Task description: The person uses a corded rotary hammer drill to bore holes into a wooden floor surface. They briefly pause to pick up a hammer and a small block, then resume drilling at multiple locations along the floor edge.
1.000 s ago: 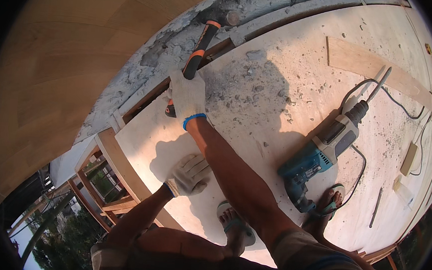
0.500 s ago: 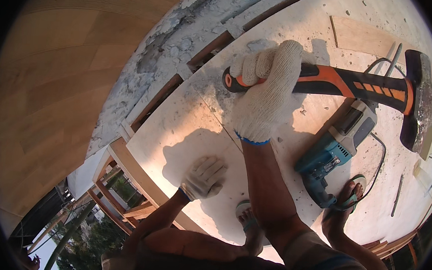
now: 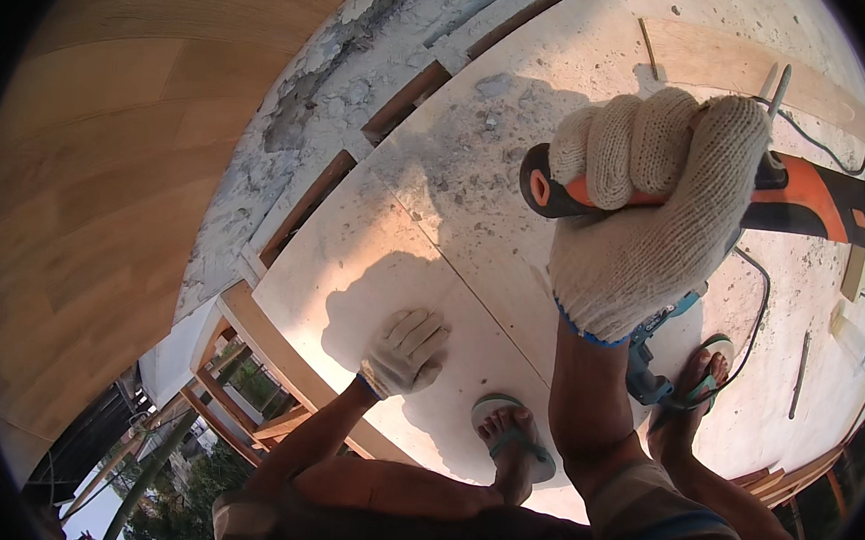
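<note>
My right hand [image 3: 657,216], in a white knit glove, is raised close to the camera, wrapped round the handle of an orange and black hammer [image 3: 823,202]; the hammer's head is out of view at the right. Behind it, a teal power drill [image 3: 650,384] lies on the pale board [image 3: 471,293], mostly hidden, its long bit [image 3: 779,89] showing above my glove. My left hand [image 3: 405,353], also gloved, rests on the board at lower middle, fingers fairly flat and holding nothing.
Broken concrete [image 3: 298,110] and short wood pieces [image 3: 404,102] border the board beside a curved wooden panel [image 3: 107,197]. A loose plank [image 3: 728,55], cables and a thin rod [image 3: 800,376] lie at right. My sandalled feet stand on the board. An open timber frame shows lower left.
My right hand has lifted the hammer from the board's far edge toward the camera and rightward, turning it sideways. Its head has left the view. My left hand has shifted slightly to the right.
</note>
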Available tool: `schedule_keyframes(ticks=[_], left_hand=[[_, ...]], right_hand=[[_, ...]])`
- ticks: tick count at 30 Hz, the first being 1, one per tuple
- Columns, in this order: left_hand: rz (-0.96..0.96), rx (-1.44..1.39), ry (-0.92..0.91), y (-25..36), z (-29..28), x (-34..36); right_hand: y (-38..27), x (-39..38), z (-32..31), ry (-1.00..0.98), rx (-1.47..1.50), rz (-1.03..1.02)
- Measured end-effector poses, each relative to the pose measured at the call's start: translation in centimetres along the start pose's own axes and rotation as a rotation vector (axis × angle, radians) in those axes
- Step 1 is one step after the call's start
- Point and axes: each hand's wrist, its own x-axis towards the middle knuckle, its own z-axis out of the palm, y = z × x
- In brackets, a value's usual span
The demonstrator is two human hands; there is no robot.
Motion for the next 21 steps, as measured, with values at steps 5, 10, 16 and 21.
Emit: schedule_keyframes(ticks=[5,10,16,21], left_hand=[[0.008,0.016,-0.011,-0.5,0.2,-0.1],[0.051,0.002,-0.010,-1.7,0.7,-0.3],[0.004,0.082,0.013,0.1,0.1,-0.4],[0.021,0.037,0.016,0.2,0.0,0.5]], right_hand=[[9.2,-1.7,2.3,0.240,0.056,0.188],[15.7,-10.2,1.0,0.087,-0.219,1.049],[-0.8,-5.5,-1.7,0.117,-0.304,0.565],[-4.3,3.9,1.6,0.451,0.107,-0.285]])
